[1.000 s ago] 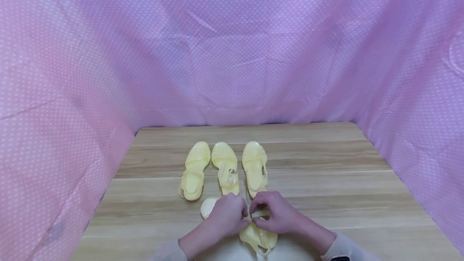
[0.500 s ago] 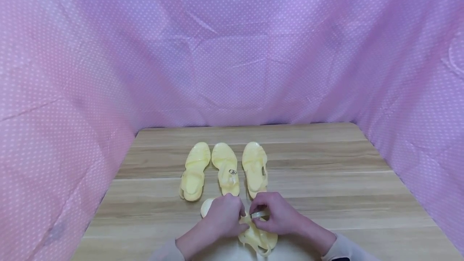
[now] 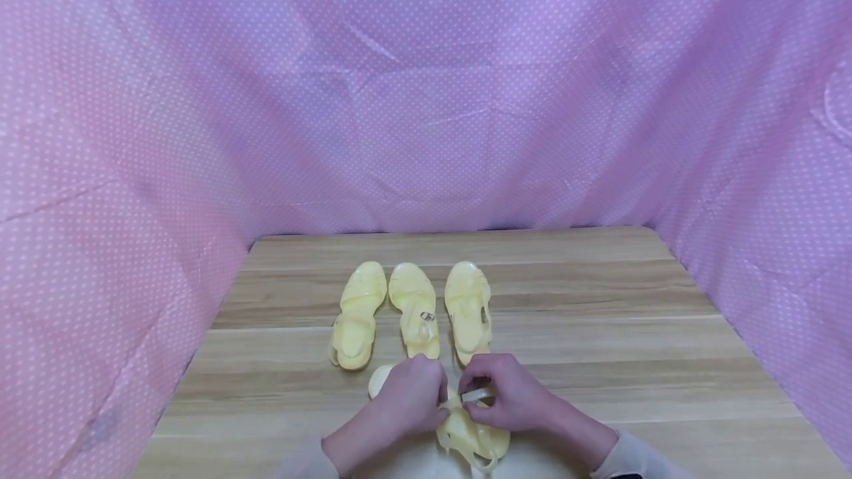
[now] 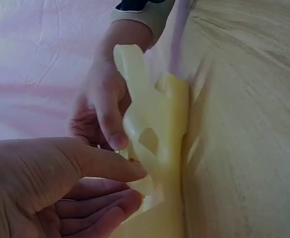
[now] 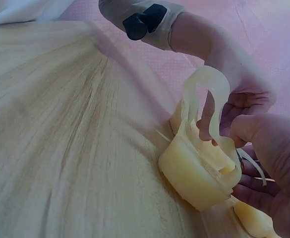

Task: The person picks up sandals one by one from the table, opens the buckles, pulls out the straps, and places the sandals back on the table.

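A pale yellow jelly sandal [image 3: 466,436] lies crosswise near the front of the table, its rounded toe [image 3: 380,380] showing left of my hands. My left hand [image 3: 411,394] bends over its middle, thumb and fingers pinching the ankle strap in the left wrist view. From the right, my right hand [image 3: 506,394] pinches the strap's buckle area, and a pale strap end [image 3: 476,395] sticks out between thumb and fingers. The heel loop [image 5: 206,82] stands up in the right wrist view. Fingers partly hide the buckle.
Beyond my hands, three more yellow sandals stand in a row: a left one [image 3: 359,309], a middle one with a metal buckle [image 3: 414,301], and a right one [image 3: 467,309]. The wood-grain table [image 3: 599,301] is bounded by pink dotted cloth [image 3: 426,131].
Both hands stay nearly in place at the sandal's strap. The pale strap end by my right fingers shows slightly tilted compared with before, and the heel straps have shifted a little.
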`<state>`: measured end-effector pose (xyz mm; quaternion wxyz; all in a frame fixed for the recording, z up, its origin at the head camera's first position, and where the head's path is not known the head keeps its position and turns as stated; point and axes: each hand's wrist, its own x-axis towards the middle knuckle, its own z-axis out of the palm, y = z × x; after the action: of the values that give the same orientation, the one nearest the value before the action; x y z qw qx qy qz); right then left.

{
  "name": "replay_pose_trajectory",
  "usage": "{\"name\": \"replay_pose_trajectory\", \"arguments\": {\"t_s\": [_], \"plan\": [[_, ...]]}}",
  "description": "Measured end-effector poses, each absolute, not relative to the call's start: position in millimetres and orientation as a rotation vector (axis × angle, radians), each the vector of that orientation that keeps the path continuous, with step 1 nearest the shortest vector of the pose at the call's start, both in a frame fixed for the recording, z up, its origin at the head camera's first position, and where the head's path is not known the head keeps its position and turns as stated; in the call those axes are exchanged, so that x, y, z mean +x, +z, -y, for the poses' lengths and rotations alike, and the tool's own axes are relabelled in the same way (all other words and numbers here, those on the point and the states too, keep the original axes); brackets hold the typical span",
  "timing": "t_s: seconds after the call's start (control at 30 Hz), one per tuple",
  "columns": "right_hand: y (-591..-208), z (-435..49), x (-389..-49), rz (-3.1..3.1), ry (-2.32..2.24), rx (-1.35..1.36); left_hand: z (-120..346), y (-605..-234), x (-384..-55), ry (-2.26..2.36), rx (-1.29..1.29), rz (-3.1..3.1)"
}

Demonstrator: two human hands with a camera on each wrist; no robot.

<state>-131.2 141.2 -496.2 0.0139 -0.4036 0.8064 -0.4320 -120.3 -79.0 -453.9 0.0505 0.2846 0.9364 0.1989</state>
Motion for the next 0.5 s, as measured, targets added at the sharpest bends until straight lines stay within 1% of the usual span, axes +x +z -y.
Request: {"name": "replay_pose_trajectory", "arguments": {"t_s": [0.1,0.5], "plan": [[-496.6,-141.4,-130.9,-2.502,-1.364,-1.255,78.9,-450.8,-121.8,0.586,0.864,-2.841],[-496.3,-141.5,-130.6,-2.500,-1.382,-1.254,78.0,-452.1,-124.5,0.745,0.846,-2.748]]}}
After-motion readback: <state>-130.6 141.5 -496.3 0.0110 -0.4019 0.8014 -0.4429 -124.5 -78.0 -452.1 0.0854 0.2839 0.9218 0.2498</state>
